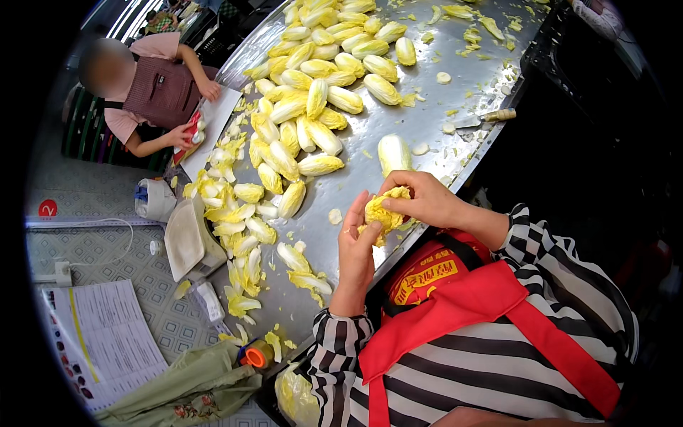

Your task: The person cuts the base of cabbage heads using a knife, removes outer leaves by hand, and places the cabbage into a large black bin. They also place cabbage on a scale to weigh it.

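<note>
Near the metal table's front edge, a yellow leafy piece of napa cabbage (385,212) is held between both hands. My left hand (358,240) has its thumb against the lower left of the piece. My right hand (427,200) grips its upper right side. Just beyond the hands lies a napa cabbage head (395,153), its white base pointing away and its near end partly behind my right hand. A knife with a wooden handle (499,115) rests by the table's right edge, beside cut white base slices (421,149).
Many trimmed cabbage heads (317,99) are heaped across the metal table (320,205). Loose leaves (245,251) run along its left side, near a kitchen scale (195,240). A person in an apron (165,88) sits beyond. A bag of leaves (296,395) is below the table.
</note>
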